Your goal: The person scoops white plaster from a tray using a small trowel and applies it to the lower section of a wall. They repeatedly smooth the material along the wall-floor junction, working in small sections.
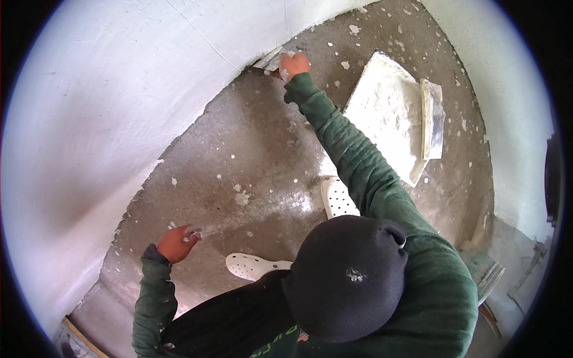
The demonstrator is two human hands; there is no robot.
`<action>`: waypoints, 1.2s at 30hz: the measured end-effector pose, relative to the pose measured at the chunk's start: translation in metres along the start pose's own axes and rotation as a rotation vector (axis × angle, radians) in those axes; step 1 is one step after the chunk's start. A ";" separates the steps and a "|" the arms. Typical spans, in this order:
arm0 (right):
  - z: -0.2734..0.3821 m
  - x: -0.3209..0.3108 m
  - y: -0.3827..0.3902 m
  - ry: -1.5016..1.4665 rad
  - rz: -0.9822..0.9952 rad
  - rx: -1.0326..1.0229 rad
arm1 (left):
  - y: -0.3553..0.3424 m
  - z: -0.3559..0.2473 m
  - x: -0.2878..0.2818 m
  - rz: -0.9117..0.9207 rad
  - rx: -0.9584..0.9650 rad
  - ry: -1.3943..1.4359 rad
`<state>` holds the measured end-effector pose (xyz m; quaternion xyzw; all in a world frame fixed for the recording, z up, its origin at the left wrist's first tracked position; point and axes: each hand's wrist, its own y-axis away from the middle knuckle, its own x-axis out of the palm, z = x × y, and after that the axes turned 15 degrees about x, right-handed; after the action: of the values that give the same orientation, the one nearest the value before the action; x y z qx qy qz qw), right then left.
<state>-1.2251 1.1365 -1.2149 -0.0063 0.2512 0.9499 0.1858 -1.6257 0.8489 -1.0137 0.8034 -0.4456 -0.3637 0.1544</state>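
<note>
At the foot of the white wall [137,77], ahead of me, my right hand [295,65] is closed round a plastering trowel [268,61]. The trowel's pale, plaster-smeared blade lies at the seam where wall and floor meet; its handle is mostly hidden by my fingers. My left hand [174,243] hovers lower left, near the same wall. Its fingers are loosely curled and a little apart, with white specks on them, and no tool shows there. Right of my right forearm, a flat tray [412,178] carries a thick spread of wet white plaster [385,110].
A wide flat blade [436,119] rests along the tray's right edge. Dried white splatters dot the grey floor [239,143]. My white clogs [339,200] stand between my arms. Stacked boards [484,271] lie behind at right, near another white wall [507,107].
</note>
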 end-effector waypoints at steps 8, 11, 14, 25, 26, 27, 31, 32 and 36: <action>0.111 -0.054 0.057 1.034 -0.247 -0.868 | 0.004 -0.006 -0.007 0.036 -0.035 -0.003; 0.057 -0.107 0.020 0.579 -0.086 -0.527 | -0.020 -0.009 0.001 0.055 0.015 -0.009; 0.055 -0.105 0.055 -0.100 0.070 -0.001 | 0.000 -0.010 0.001 0.019 -0.009 0.006; 0.084 -0.331 0.098 0.881 -0.399 -0.338 | -0.025 -0.047 0.016 0.058 0.029 -0.032; 0.084 -0.337 0.099 0.735 -0.396 -0.162 | -0.027 -0.054 0.017 0.039 0.028 -0.002; 0.085 -0.345 0.096 0.882 -0.487 -0.207 | -0.033 -0.062 0.020 0.023 0.035 0.033; 0.060 -0.377 0.085 0.861 -0.444 -0.068 | -0.048 -0.096 0.021 -0.014 0.044 -0.017; 0.056 -0.376 0.085 0.929 -0.446 -0.122 | -0.049 -0.098 0.023 0.003 0.042 -0.039; 0.044 -0.387 0.075 0.899 -0.517 -0.181 | -0.057 -0.104 0.031 0.013 0.039 -0.080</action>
<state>-0.8876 0.9616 -1.0997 -0.4912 0.2132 0.7945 0.2864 -1.5060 0.8467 -0.9885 0.7882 -0.4635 -0.3858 0.1229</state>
